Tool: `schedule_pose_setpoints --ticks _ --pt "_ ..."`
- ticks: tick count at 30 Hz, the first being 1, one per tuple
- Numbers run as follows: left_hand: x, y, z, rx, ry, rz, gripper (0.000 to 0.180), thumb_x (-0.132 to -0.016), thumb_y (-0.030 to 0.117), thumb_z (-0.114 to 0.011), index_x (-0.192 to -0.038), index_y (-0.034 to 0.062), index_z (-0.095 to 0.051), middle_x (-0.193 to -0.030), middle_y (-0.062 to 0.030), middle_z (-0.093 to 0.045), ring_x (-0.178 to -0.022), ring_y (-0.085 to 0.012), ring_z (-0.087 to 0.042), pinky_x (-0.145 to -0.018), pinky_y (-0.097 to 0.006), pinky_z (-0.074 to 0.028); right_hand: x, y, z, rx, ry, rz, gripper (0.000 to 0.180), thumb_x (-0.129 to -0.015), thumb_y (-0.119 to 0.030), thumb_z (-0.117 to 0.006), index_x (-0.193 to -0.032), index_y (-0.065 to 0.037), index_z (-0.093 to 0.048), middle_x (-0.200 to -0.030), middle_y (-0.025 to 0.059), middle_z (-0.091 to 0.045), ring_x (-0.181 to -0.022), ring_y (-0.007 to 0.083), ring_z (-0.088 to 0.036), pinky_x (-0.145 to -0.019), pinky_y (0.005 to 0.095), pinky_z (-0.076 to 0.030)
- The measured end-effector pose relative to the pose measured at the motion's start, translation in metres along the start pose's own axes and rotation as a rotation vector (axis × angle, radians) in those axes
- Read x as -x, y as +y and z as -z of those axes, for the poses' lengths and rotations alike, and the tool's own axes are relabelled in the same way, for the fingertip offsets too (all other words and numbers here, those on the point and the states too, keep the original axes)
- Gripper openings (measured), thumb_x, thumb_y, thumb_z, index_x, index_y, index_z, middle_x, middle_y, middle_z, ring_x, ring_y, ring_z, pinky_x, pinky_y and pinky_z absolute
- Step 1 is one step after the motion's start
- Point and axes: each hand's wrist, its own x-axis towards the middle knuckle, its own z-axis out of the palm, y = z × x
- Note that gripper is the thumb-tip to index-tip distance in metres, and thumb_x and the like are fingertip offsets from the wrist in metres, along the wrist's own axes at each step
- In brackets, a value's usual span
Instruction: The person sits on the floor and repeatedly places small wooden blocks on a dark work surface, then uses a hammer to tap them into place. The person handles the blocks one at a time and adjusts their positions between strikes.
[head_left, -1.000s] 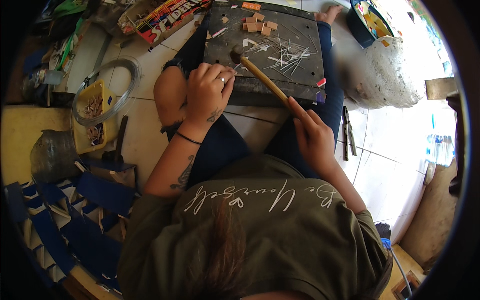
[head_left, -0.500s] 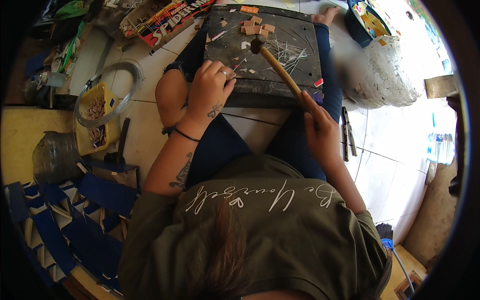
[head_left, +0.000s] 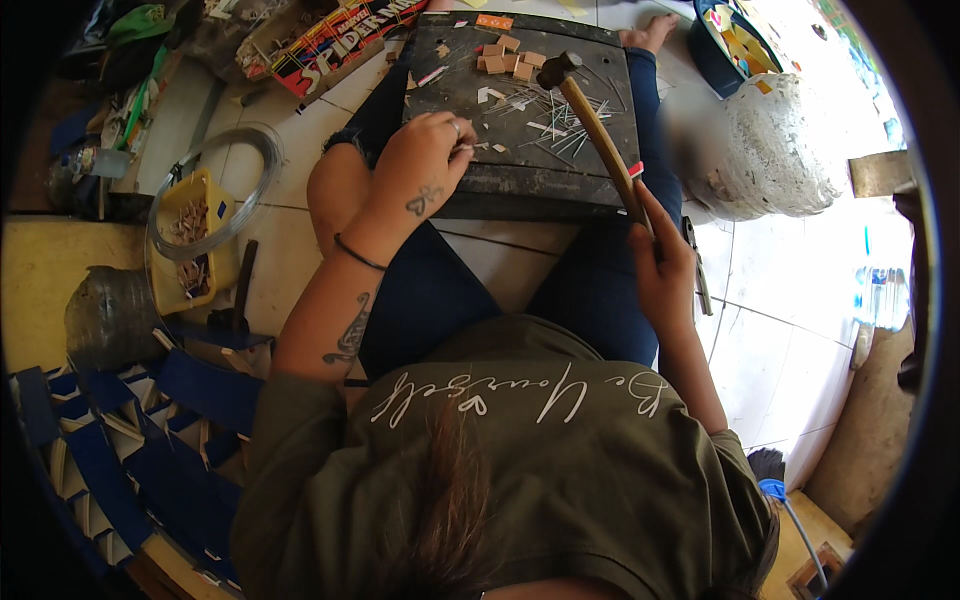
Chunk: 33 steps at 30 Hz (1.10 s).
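Note:
My right hand (head_left: 664, 262) grips a hammer (head_left: 597, 125) by the lower part of its wooden handle, its head raised over the low dark table (head_left: 540, 184). At the table's near left part, my left hand (head_left: 422, 152) rests with its fingers curled and pinched together. Whatever sits between those fingertips is too small and hidden to name. Thin metal nails or cut wire pieces (head_left: 572, 135) lie scattered on the right half of the tabletop. Small brown wooden blocks (head_left: 508, 62) are clustered behind them.
On the left stand a yellow bin (head_left: 226, 262) of small pieces, a coil of clear tubing or wire (head_left: 276, 150), and stacked blue pieces (head_left: 205, 385). A printed cardboard box (head_left: 345, 48) lies at the back left. A dark tub (head_left: 715, 65) and whitish sack (head_left: 780, 150) stand right.
The hammer and my right hand have moved to the right, with the hammer head slightly nearer the scattered metal pieces. My left hand has shifted slightly; a small piece seen at its fingertips is now hidden.

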Motion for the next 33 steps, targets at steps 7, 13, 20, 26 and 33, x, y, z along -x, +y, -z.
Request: schedule_pose_setpoints --ticks 7,13,20,26,33 --pt "-0.028 -0.013 -0.037 0.483 0.191 0.179 0.011 -0.082 0.009 -0.071 -0.090 0.0012 -0.070 -0.081 -0.0091 -0.069 -0.070 -0.0166 -0.066 -0.063 -0.029 -0.052 -0.007 0.002 0.001 0.001 0.029 0.035 0.042 -0.094 -0.002 -0.057 -0.136 -0.009 -0.056 -0.114 0.0112 -0.069 -0.073 0.0089 -0.059 -0.067 0.0240 -0.048" --pt "-0.030 -0.012 -0.046 0.229 0.265 0.075 0.010 -0.080 0.011 -0.072 -0.082 0.0029 -0.067 -0.075 -0.0099 -0.068 -0.067 -0.0234 -0.066 -0.060 -0.034 -0.051 -0.009 -0.004 0.001 0.042 0.018 0.055 0.042 -0.094 -0.003 -0.059 -0.135 -0.011 -0.058 -0.109 0.0111 -0.070 -0.067 0.0091 -0.055 -0.063 0.0246 -0.047" --pt "-0.033 -0.011 -0.040 0.274 0.213 0.084 0.011 -0.082 0.011 -0.070 -0.080 0.0016 -0.065 -0.074 -0.0128 -0.066 -0.063 -0.0238 -0.065 -0.058 -0.034 -0.050 -0.015 -0.014 0.000 0.079 0.005 0.141 0.043 -0.094 -0.004 -0.057 -0.136 -0.013 -0.057 -0.105 0.0124 -0.069 -0.068 0.0135 -0.059 -0.065 0.0263 -0.048" --pt "-0.032 -0.015 -0.043 0.322 0.230 0.101 0.013 -0.084 0.010 -0.069 -0.079 0.0000 -0.063 -0.072 -0.0125 -0.065 -0.060 -0.0232 -0.062 -0.056 -0.033 -0.047 -0.020 -0.036 0.008 0.135 -0.046 0.166 0.045 -0.094 -0.005 -0.057 -0.137 -0.014 -0.055 -0.093 0.0125 -0.066 -0.066 0.0199 -0.062 -0.065 0.0304 -0.050" --pt "-0.032 -0.016 -0.042 0.285 0.204 0.096 0.014 -0.087 0.011 -0.070 -0.081 0.0001 -0.063 -0.071 -0.0070 -0.067 -0.065 -0.0132 -0.065 -0.063 -0.027 -0.051 -0.023 -0.050 0.011 0.279 -0.043 0.249 0.051 -0.092 -0.004 -0.058 -0.139 -0.021 -0.054 -0.073 0.0084 -0.053 -0.055 0.0258 -0.056 -0.054 0.0364 -0.047"
